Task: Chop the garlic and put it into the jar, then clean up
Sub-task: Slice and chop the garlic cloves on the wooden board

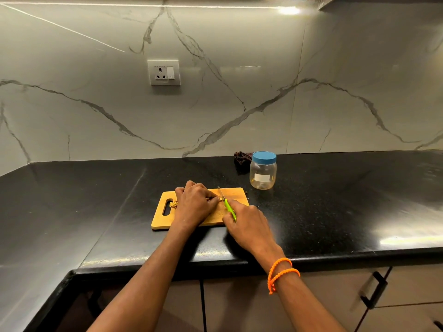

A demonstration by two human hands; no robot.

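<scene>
A wooden cutting board [236, 195] lies on the black counter. My left hand [195, 203] rests on the board, its curled fingers pinching a small garlic piece [218, 199] that is mostly hidden. My right hand [248, 224] grips the green handle of a small knife [226, 204], and the blade touches the garlic just beside my left fingertips. A clear plastic jar [263, 172] with a blue lid screwed on stands behind the board to the right.
A dark crumpled cloth [242, 159] lies behind the jar against the marble wall. A cord loop [173, 204] hangs from the board's handle hole. The counter's front edge [215, 262] runs below my wrists, with cabinet doors [374, 291] underneath.
</scene>
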